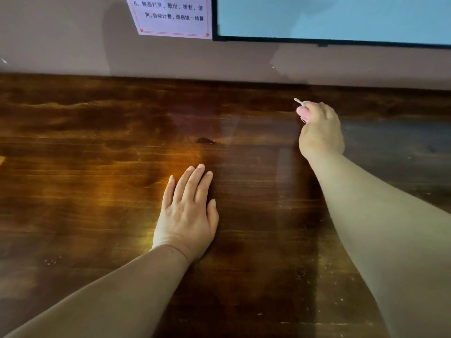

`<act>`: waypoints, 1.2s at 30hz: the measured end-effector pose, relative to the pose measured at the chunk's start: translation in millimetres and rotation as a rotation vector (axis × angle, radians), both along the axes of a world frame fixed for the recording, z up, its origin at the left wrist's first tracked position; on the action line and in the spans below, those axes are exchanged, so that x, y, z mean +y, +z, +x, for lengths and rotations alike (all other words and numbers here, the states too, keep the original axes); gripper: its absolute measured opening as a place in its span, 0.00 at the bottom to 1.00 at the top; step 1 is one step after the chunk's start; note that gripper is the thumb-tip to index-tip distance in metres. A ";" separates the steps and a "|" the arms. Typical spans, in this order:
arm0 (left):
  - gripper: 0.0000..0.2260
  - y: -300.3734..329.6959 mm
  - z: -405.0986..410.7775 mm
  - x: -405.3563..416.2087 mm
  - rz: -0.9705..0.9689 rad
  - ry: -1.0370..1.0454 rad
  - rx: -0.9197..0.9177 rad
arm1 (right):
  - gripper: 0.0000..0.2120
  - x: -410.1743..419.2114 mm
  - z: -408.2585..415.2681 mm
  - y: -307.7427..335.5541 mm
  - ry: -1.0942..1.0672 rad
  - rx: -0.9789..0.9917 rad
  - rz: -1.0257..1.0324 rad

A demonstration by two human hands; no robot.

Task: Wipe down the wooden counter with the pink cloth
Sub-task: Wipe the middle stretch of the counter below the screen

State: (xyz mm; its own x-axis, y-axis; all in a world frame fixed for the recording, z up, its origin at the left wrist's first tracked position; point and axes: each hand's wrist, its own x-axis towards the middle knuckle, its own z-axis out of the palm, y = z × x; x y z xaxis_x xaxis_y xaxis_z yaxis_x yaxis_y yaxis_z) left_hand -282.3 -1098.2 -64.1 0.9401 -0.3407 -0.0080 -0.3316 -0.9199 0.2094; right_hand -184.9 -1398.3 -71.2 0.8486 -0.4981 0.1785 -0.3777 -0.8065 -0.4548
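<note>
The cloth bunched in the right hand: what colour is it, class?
Pink, with a paler whitish edge poking out. The cloth shows in the head view, gripped by the right hand.

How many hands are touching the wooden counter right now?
1 for sure: the left hand lies flat on the counter. The right hand grips the pink cloth farther back.
</note>
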 end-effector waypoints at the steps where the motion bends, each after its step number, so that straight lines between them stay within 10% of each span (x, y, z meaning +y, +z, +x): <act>1: 0.28 -0.5 0.0 0.1 0.002 -0.001 -0.005 | 0.18 0.4 0.8 -0.8 -0.039 -0.009 0.004; 9: 0.28 -2.9 -0.8 0.7 -0.006 -0.007 -0.032 | 0.22 68.8 -25.5 -2.2 0.161 -0.035 0.011; 16: 0.28 -4.6 0.7 2.0 0.000 -0.011 -0.014 | 0.22 73.2 -28.2 3.1 -0.114 -0.017 0.078; 21: 0.28 -1.8 0.3 -0.7 -0.004 0.001 -0.029 | 0.21 126.1 -62.4 -0.5 0.188 -0.026 0.008; 29: 0.27 -4.0 0.5 0.8 -0.019 -0.004 -0.035 | 0.29 101.3 -60.4 6.4 -0.145 0.072 0.083; 36: 0.27 -3.7 0.6 0.1 -0.025 -0.001 -0.037 | 0.23 105.2 -95.4 4.9 0.141 0.060 -0.021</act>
